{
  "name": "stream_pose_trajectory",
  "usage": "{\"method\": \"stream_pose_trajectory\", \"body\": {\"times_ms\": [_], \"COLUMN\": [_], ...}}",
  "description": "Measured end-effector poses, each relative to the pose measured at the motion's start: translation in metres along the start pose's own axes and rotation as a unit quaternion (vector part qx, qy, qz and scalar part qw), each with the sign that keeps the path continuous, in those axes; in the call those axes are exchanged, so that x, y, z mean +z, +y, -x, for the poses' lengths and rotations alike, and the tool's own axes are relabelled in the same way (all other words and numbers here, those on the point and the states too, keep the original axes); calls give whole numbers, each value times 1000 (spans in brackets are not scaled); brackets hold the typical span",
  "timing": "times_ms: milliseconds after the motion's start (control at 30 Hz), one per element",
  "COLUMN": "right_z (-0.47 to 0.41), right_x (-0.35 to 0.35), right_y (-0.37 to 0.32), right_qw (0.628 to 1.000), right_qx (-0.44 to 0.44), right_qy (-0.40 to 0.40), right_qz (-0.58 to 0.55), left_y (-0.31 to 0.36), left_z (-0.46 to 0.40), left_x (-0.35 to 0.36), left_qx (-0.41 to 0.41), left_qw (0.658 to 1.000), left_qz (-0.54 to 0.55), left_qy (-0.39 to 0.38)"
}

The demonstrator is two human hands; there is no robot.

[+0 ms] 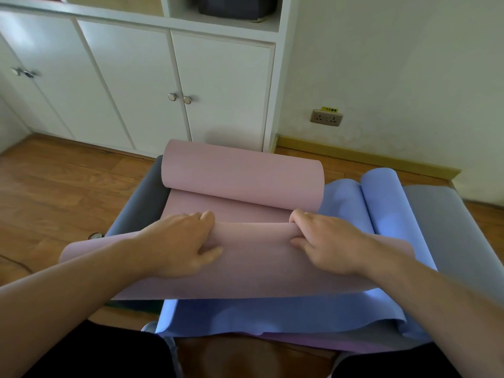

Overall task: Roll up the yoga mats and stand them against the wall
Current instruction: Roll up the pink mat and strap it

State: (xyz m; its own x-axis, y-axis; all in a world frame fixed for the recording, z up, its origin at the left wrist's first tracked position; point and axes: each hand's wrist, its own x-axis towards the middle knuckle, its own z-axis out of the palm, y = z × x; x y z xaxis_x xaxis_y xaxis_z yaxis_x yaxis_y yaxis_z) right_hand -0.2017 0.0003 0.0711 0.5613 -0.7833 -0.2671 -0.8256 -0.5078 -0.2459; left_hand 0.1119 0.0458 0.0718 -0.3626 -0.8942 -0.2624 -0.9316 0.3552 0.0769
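A pink yoga mat (pixel 253 271) lies on top of a pile of mats on the floor in front of me. Its far end curls up into a loose roll (pixel 242 175), and its near end is folded over into a low fold. My left hand (pixel 185 241) grips that fold from the left, fingers over its top and thumb on the near side. My right hand (pixel 324 238) pinches the fold's right end. A blue mat (pixel 272 315) lies beneath, its far end also curled (pixel 381 192). A grey mat (pixel 447 227) lies under both.
White cabinets (pixel 141 85) with round knobs stand at the back left. A cream wall (pixel 395 64) with a socket (pixel 326 117) and a yellow skirting board lies at the back right. Wooden floor (pixel 54 192) spreads to the left. My knees are at the bottom edge.
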Motion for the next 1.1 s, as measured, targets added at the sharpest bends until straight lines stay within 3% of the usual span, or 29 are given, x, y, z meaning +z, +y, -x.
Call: {"method": "stream_pose_trajectory", "body": {"times_ms": [167, 433, 600, 767, 967, 1100], "right_z": [-1, 0, -1, -5, -6, -3], "right_x": [-2, 0, 4, 5, 9, 4], "right_y": [-5, -4, -6, -7, -12, -14], "right_qw": [1000, 1000, 997, 992, 997, 1000], "right_qx": [9, -3, -10, 28, 7, -1], "right_qy": [-1, 16, 78, 122, 72, 13], "right_qz": [-6, -6, -15, -2, 35, 24], "left_y": [3, 1, 4, 9, 17, 16], "left_z": [-4, -1, -3, -10, -16, -12], "left_x": [-3, -4, 1, -3, 4, 9], "left_qx": [-40, -21, -23, -89, -71, -36], "left_qw": [997, 999, 999, 994, 994, 998], "left_qz": [-58, -14, -39, 11, 12, 1], "left_qy": [-16, -30, 15, 70, 82, 45]}}
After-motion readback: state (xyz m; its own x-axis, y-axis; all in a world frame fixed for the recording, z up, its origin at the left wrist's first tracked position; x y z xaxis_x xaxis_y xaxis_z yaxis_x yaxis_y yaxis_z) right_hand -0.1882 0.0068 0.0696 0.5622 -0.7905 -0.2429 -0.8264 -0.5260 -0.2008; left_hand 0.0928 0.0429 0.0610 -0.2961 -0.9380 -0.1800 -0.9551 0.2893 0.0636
